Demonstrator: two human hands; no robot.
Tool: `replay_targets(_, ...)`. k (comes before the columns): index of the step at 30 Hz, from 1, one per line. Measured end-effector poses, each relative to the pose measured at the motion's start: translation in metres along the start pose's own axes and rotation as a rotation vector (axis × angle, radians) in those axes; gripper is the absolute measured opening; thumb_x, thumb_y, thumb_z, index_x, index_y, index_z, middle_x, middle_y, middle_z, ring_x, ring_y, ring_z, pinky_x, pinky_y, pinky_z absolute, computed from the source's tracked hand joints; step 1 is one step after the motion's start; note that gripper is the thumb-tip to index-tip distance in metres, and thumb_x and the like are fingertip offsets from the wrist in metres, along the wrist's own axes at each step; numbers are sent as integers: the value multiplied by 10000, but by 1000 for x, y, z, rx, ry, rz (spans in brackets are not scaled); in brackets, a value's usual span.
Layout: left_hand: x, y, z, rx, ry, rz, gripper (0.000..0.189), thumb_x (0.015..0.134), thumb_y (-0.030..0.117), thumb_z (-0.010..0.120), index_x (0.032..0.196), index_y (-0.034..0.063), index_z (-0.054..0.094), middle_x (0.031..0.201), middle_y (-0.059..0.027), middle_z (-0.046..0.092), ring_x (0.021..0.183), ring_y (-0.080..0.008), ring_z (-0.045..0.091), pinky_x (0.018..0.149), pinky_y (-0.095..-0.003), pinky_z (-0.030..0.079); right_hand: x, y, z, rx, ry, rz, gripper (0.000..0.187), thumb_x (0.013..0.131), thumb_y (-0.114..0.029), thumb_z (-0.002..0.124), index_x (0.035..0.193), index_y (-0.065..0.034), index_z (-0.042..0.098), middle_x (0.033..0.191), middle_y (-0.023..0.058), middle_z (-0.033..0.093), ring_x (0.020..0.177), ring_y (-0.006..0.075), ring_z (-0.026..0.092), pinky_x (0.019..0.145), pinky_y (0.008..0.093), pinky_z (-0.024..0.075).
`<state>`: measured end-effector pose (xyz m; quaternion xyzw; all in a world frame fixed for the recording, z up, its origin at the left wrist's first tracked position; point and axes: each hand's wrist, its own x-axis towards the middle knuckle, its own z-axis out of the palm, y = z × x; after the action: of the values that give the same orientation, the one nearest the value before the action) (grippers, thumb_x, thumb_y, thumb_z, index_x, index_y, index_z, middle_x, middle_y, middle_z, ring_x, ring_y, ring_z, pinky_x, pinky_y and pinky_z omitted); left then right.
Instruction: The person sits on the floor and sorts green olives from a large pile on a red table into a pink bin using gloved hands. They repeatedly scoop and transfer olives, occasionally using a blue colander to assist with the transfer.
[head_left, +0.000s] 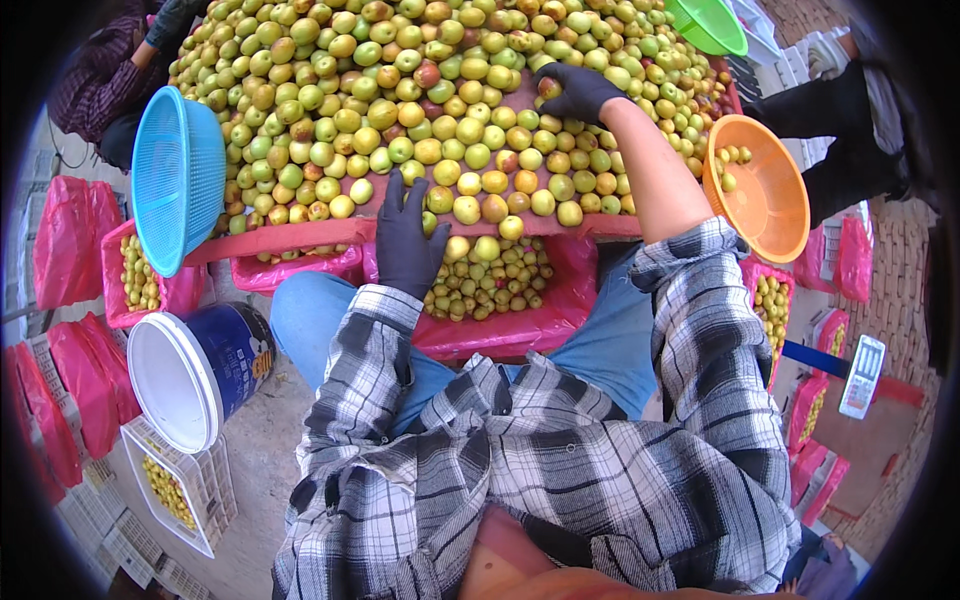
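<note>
A heap of yellow-green jujubes (345, 120), some blushed red, covers the sorting table (292, 231) before me. My right hand (581, 96), in a dark glove, reaches into the heap and grips a reddish jujube (549, 88) between thumb and fingers. At the table's near edge is my left hand (410, 240), also gloved, with its fingers apart beside the front row of fruit; I see nothing held in it. Between my knees, below the edge, a crate lined with pink plastic (517, 330) holds many jujubes.
A blue basket (161, 180) leans at the table's left corner, and an orange basket (772, 202) with several jujubes sits right. A green basket (709, 26) stands far right. Left are a white-rimmed bucket (232, 360) and a white crate (217, 487). Other people work on both sides.
</note>
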<state>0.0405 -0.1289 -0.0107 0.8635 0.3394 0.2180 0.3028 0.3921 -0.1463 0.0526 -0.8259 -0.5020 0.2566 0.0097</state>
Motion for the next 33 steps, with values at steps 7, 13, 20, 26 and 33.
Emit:
replay_targets(7, -2, 0, 2, 51, 48, 26, 646, 699, 70, 781, 1288, 18, 520, 1446, -270, 349, 1250, -431, 462, 1038, -444, 419, -81, 37, -1, 768, 193, -80, 592, 779, -326, 795, 1301, -140, 587, 1178, 52, 635, 1039, 141, 592, 885, 283, 501)
replay_targets(13, 2, 4, -2, 45, 51, 90, 638, 688, 45, 776, 1274, 14, 526, 1414, -279, 375, 1226, -432, 482, 1023, -443, 433, -188, 168, -45, 546, 647, 243, 629, 786, -406, 776, 1276, -62, 585, 1089, 84, 658, 933, 139, 626, 798, 272, 508)
replay_targets(20, 1, -4, 6, 16, 50, 68, 630, 701, 75, 767, 1282, 27, 529, 1416, -280, 372, 1242, -440, 464, 1034, -452, 420, -245, 217, -34, -150, 585, 482, 564, 817, -362, 728, 1267, -49, 595, 1116, 205, 658, 1048, 317, 631, 912, 377, 486)
replay_targets(26, -1, -4, 8, 50, 43, 24, 659, 695, 94, 767, 1302, 50, 513, 1426, -274, 370, 1276, -436, 433, 1059, -456, 394, -152, 52, 70, 249, 848, -328, 556, 780, -230, 786, 1255, -22, 584, 1286, 172, 587, 1188, 343, 552, 1025, 410, 432)
replay_targets(33, -15, -1, 3, 24, -27, 77, 632, 745, 111, 739, 1322, 60, 487, 1457, -247, 358, 1283, -427, 429, 1064, -452, 387, -46, -119, 130, -289, 558, -416, 582, 893, -599, 478, 1389, -294, 492, 1492, 23, 419, 1392, 331, 326, 1136, 512, 223)
